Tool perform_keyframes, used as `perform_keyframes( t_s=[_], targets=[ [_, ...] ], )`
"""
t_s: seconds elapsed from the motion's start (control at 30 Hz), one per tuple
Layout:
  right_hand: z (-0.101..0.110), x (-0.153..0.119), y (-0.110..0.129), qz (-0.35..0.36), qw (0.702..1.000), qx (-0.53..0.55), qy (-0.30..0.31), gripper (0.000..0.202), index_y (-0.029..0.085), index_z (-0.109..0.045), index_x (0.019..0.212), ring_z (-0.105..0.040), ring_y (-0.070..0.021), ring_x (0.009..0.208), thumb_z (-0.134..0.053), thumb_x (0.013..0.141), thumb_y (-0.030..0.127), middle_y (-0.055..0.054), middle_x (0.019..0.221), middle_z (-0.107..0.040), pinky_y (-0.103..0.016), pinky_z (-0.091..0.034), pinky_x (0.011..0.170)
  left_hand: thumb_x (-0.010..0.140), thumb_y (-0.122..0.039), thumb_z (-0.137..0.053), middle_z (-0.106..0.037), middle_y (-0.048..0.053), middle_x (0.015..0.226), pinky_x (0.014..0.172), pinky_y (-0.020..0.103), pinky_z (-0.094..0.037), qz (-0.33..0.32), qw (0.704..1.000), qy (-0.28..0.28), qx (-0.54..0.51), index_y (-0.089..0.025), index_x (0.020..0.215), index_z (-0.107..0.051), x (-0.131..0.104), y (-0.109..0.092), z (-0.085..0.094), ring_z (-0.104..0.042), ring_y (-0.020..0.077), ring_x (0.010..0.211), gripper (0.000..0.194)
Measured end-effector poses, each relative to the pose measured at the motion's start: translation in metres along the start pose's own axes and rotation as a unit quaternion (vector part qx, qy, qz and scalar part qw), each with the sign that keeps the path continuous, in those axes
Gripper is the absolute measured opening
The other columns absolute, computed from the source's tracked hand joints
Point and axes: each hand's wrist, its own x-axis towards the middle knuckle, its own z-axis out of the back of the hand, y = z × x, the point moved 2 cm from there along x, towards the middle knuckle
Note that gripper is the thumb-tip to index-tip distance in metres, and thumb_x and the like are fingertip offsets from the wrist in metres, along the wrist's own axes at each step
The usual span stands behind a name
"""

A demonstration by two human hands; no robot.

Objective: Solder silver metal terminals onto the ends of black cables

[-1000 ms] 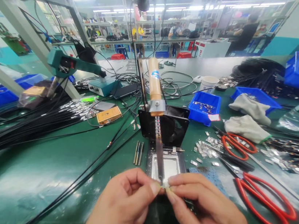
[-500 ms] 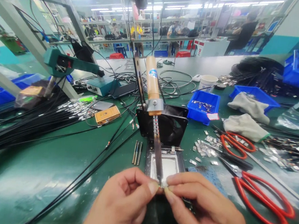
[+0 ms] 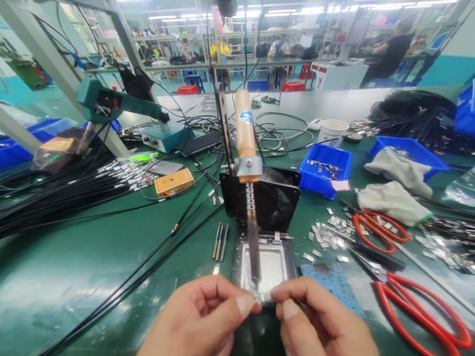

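Observation:
A soldering iron (image 3: 248, 135) with a wooden handle is clamped upright at a tilt, its dark tip pointing down over a silvery metal tray (image 3: 277, 268). Just below that tip, my left hand (image 3: 200, 325) pinches a small metal connector (image 3: 264, 297) between thumb and forefinger. My right hand (image 3: 329, 342) is close by on the right, its thumb and fingers drawn together near the connector. What lies in the right fingertips, if anything, is too small to make out. A dark fan-like frame (image 3: 260, 201) stands behind the tray.
Red-handled scissors (image 3: 424, 319) and a smaller pair (image 3: 377, 231) lie to the right beside loose metal connectors (image 3: 328, 237). Blue bins (image 3: 325, 169) and gloves (image 3: 394, 201) are farther back. Black cables (image 3: 42, 199) spread across the left, near a small yellow box (image 3: 174, 182).
My right hand has moved slightly right, opening a small gap between the two hands' fingertips. My left hand still pinches near the iron's tip. The whole view has shifted a little.

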Motion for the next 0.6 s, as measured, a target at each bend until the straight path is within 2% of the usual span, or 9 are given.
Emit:
perform_keyframes(
  t_s=[0.13,0.23,0.4,0.6],
  targets=[
    [-0.0053,0.0025,0.0037,-0.042,0.998,0.015,0.041,0.039,0.022,-0.063,0.073,-0.041,-0.0111,0.044,-0.059,0.094,0.054,0.007,0.048,-0.043,-0.023,-0.032,0.041,0.079,-0.034,-0.084,-0.036,-0.012,0.048,0.041,0.02,-0.011,0.0,1.0,0.008,0.001,-0.015,0.071,-0.068,0.0002,-0.0001,0.0008,-0.016,0.0037,0.042,0.026],
    [-0.0074,0.0041,0.0049,-0.059,0.997,0.031,0.043,0.039,0.022,-0.062,0.073,-0.034,-0.0102,0.046,-0.06,0.092,0.055,0.008,0.052,-0.039,-0.022,-0.025,0.039,0.082,-0.034,-0.081,-0.035,-0.011,0.049,0.042,0.021,-0.011,-0.001,1.0,0.012,0.014,-0.015,0.073,-0.067,0.0003,-0.0015,0.0001,-0.016,0.0045,0.044,0.025],
    [-0.0088,0.0055,0.0058,-0.058,0.997,0.034,0.031,0.04,0.019,-0.064,0.073,-0.038,-0.0114,0.056,-0.061,0.091,0.054,0.005,0.061,-0.047,-0.024,-0.033,0.05,0.083,-0.031,-0.079,-0.038,-0.01,0.052,0.043,0.022,-0.012,-0.009,1.0,0.005,0.024,-0.015,0.074,-0.068,-0.002,-0.0052,-0.0023,-0.016,0.0051,0.046,0.022],
    [-0.0102,0.0057,0.0056,-0.061,0.997,0.027,0.026,0.042,0.019,-0.064,0.074,-0.037,-0.0116,0.056,-0.061,0.091,0.057,0.006,0.061,-0.046,-0.024,-0.032,0.051,0.085,-0.033,-0.078,-0.038,-0.009,0.055,0.045,0.024,-0.013,-0.013,0.999,0.002,0.031,-0.015,0.076,-0.067,-0.0027,-0.0062,-0.0028,-0.018,0.0063,0.048,0.022]
  ],
)
